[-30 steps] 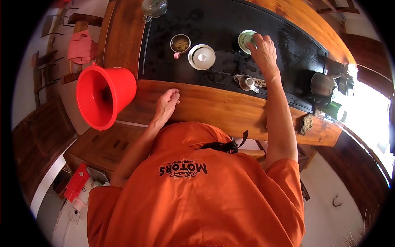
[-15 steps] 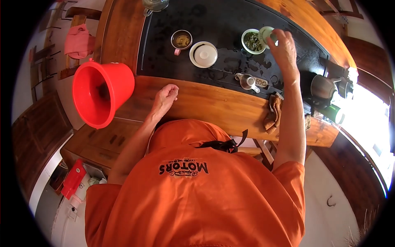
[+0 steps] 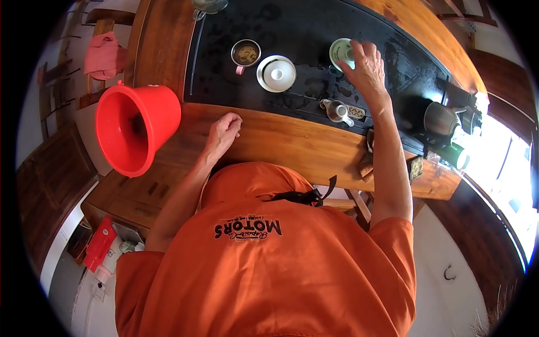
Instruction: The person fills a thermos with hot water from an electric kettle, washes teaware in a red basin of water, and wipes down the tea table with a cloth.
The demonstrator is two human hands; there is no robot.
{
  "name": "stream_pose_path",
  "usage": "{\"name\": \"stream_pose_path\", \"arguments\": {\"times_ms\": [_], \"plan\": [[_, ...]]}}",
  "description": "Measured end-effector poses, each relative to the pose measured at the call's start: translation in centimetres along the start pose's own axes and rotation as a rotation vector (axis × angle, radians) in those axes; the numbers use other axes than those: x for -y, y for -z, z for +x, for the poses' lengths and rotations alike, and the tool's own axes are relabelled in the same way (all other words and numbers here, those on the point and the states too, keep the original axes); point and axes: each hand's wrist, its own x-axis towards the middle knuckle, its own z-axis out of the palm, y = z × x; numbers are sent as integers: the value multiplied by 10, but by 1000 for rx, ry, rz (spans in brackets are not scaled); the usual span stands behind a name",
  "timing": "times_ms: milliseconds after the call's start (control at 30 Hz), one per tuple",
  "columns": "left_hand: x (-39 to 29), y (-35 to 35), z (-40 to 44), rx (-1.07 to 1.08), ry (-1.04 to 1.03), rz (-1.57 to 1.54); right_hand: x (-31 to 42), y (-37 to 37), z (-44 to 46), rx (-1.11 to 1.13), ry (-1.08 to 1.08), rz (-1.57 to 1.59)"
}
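My right hand (image 3: 366, 70) is over the pale green lid (image 3: 340, 51), its thumb and forefinger apart on either side of the knob. The lid covers the bowl beneath, so the leaves are hidden. My left hand (image 3: 225, 129) lies at the wooden table edge, fingers loosely curled with nothing visible in them. Left of the green lid stands a white lidded bowl (image 3: 276, 73), and beside that a cup with a pink handle (image 3: 246, 54) holding yellowish liquid. A small metal-coloured pitcher (image 3: 338, 111) sits near my right wrist on a patterned strip.
A red bucket (image 3: 137, 126) stands at the left. The black tray (image 3: 303, 25) bears wet patches. A glass pot (image 3: 210, 5) is at its top left, a kettle (image 3: 442, 119) at its right. Brown objects (image 3: 366, 163) lie at the front edge, partly behind my right forearm.
The green lid, held lifted to the right half a second ago with leaves showing, is back over its bowl. My right hand has moved left with it. My left hand has barely shifted.
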Motion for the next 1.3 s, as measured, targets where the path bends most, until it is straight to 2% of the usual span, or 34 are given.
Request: {"name": "stream_pose_path", "arguments": {"times_ms": [133,200,433,633,800,867,1033,1133,1167,1300], "plan": [[0,0,2,1,5,7,5,-11,-2,-25,25,-37],[1,0,2,0,0,16,6,-17,0,44,85,-95],[0,0,2,-3,-13,12,9,-11,9,130,41,-94],[7,0,5,5,-30,11,43,-12,0,139,131,-41],[10,2,4,20,-42,10,68,-25,-2,80,195,24],[8,-1,4,9,22,-58,70,-27,-3,-11,221,-9],[27,-3,11,-7,29,-149,71,-10,-10,-55,195,-2],[25,2,13,14,-17,-12,73,-23,-10,2,149,-63],[23,0,13,28,-45,-14,73,-18,-10,107,140,-40],[19,-2,10,4,-21,62,66,12,-39,41,10,131]]}}
